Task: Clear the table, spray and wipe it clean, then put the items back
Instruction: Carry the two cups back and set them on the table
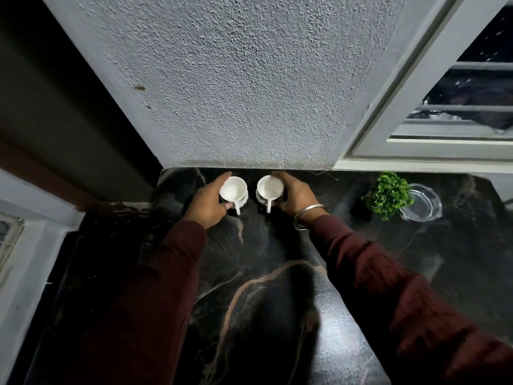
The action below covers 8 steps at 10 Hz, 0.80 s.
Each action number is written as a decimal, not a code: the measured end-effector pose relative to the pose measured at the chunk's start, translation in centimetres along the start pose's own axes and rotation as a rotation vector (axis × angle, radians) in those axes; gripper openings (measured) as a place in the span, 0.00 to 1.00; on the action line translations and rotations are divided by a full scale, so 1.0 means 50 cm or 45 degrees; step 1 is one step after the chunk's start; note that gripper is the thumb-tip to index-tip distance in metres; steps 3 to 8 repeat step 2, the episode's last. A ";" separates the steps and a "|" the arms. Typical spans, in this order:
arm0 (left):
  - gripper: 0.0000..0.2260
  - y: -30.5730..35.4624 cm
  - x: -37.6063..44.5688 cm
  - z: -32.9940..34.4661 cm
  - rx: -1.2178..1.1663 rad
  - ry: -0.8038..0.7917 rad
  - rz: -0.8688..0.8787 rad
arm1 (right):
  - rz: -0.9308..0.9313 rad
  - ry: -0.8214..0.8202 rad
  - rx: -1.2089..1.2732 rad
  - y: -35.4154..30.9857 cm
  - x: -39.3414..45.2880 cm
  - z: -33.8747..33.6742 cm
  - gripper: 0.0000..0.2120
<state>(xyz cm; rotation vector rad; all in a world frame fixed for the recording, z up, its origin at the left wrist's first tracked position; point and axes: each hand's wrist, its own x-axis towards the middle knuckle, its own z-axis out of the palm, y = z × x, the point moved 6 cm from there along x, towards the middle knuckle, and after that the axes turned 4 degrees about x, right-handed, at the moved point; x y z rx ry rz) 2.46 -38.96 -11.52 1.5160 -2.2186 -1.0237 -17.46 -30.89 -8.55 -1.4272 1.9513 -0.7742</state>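
Both arms, in dark red sleeves [155,287], reached across the black marble table [277,315] to its far edge, where it met the rough grey wall [236,79]. The left hand [211,201] was curled round the left white cup [233,190], fingers wrapped over its outer side and thumb near the handle. The right hand [294,195] gripped the right white cup [269,190] the same way, and a metal bangle [308,215] sat on that wrist. The two cups stood upright just beside each other, close to the wall, their handles pointing back toward the person. Whether they rested on the marble or were lifted slightly off it, I could not tell from that angle. Off to the right, near the window frame [402,112], a small green plant [388,194] stood just beside a clear glass dish [422,202], both on the table.
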 end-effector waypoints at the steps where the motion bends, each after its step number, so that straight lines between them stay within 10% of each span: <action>1: 0.40 -0.003 -0.005 -0.006 0.075 0.027 0.010 | -0.033 0.007 -0.055 0.004 -0.001 0.000 0.33; 8: 0.40 0.018 -0.022 -0.029 0.136 0.110 0.014 | -0.043 0.054 -0.116 0.001 -0.008 -0.014 0.37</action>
